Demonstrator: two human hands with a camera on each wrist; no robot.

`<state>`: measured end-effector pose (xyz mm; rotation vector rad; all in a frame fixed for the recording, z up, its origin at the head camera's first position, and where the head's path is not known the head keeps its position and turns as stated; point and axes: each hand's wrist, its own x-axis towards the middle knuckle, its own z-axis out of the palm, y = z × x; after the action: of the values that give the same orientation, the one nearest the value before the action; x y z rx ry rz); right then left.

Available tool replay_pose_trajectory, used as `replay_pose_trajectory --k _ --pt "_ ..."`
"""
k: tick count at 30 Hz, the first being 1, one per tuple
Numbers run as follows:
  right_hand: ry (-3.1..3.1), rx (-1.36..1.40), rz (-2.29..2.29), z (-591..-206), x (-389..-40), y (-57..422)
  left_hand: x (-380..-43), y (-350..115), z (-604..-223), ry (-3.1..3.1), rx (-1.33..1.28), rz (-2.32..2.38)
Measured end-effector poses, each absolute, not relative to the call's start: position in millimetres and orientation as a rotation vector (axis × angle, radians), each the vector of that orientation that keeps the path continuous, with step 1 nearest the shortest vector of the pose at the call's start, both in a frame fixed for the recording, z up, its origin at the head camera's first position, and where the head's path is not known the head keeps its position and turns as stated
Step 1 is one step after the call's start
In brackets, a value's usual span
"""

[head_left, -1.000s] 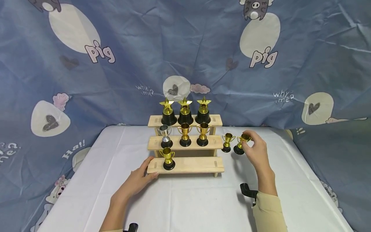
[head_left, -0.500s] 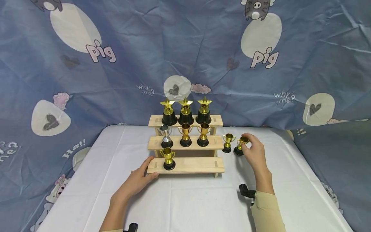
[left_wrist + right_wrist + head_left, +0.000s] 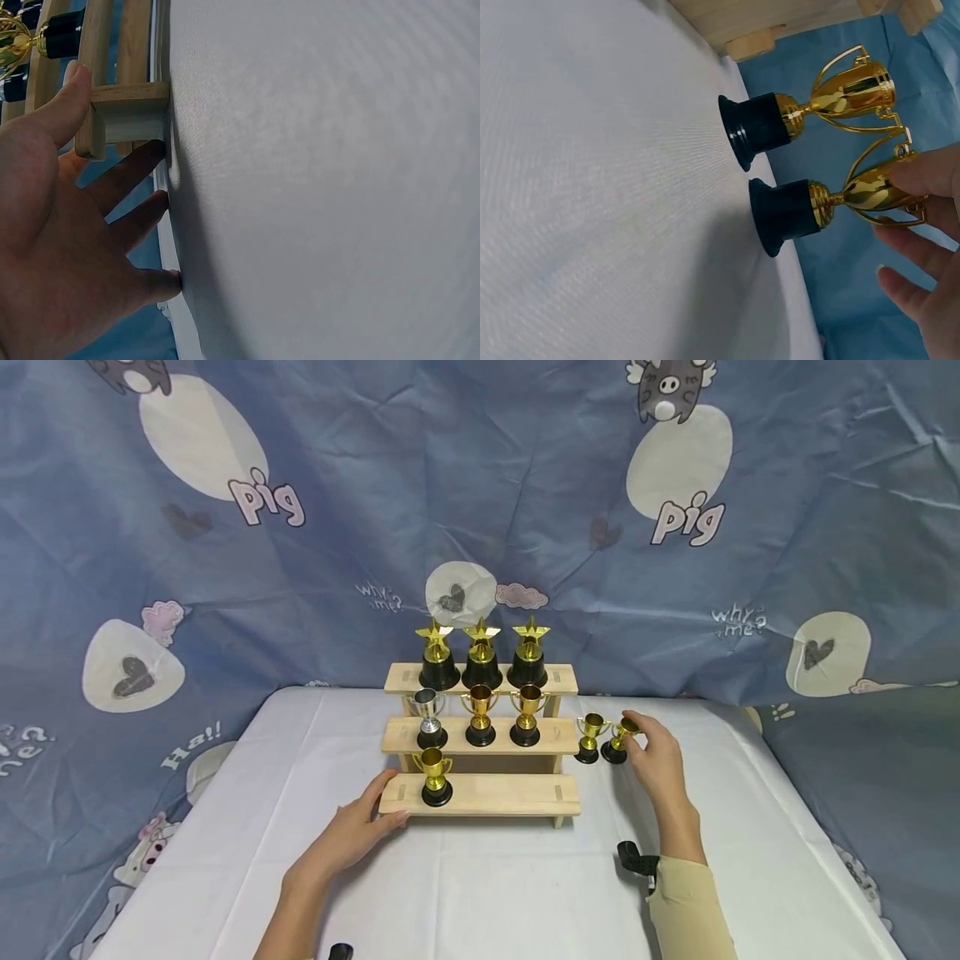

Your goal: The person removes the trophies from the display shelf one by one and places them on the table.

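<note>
My right hand (image 3: 657, 760) pinches the cup of a small gold trophy (image 3: 615, 753) on a black base, right of the stand. In the right wrist view the trophy (image 3: 787, 214) stands upright close to a matching trophy (image 3: 757, 131); whether their handles touch I cannot tell. My left hand (image 3: 356, 835) holds the left end of the lowest step of a three-tier wooden stand (image 3: 495, 793), thumb in front and forefinger behind. In the left wrist view its other fingers (image 3: 139, 221) are spread down to the cloth. One gold trophy (image 3: 435, 777) stands on that step's left part.
On the middle step are a silver trophy (image 3: 429, 718) and two gold ones. Three star trophies (image 3: 482, 656) line the top step. White cloth (image 3: 487, 893) covers the table, and a blue printed curtain (image 3: 337, 635) hangs behind.
My right hand has shifted slightly left with the gold trophy, bringing it nearer the matching one. The left hand keeps its place on the stand. The head view has tilted up slightly.
</note>
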<state>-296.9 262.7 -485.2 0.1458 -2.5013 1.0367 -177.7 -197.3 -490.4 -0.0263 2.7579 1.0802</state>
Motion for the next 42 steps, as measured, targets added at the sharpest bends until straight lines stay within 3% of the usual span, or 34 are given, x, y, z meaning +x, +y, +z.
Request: replay_pose_trajectory --k 16,33,42 --pt "-2.597 0.184 1.037 -486 -295 262 -177 -198 -491 2.755 -0.006 1.104" --pt "-2.425 0.178 0.982 -461 -283 253 -178 -197 -492 2.75 -0.017 1.115" --pt "-2.117 0.505 0.987 -451 -272 236 -176 -197 -490 2.755 -0.019 1.09"
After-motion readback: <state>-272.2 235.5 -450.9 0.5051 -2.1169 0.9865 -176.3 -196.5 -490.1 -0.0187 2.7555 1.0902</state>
